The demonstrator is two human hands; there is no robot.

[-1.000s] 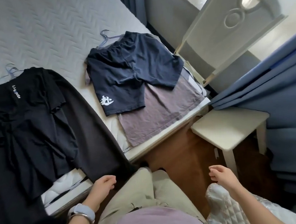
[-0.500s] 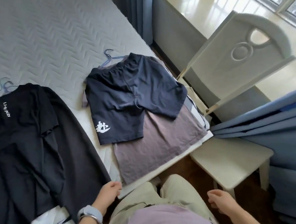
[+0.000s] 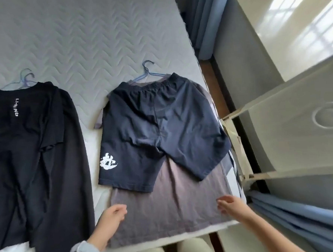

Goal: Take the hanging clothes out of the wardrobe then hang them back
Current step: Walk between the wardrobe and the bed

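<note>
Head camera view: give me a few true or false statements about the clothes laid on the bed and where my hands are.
1. The navy blue shorts with a white print lie on top of the mauve T-shirt. True.
2. A blue wire hanger pokes out above the shorts' waistband. True.
3. The left hand grips that hanger. False: it is down by the T-shirt's hem, holding nothing.
4. The black garments with white lettering lie right of the shorts. False: they lie to the left.
5. A pale-banded watch sits on the left wrist. True.
</note>
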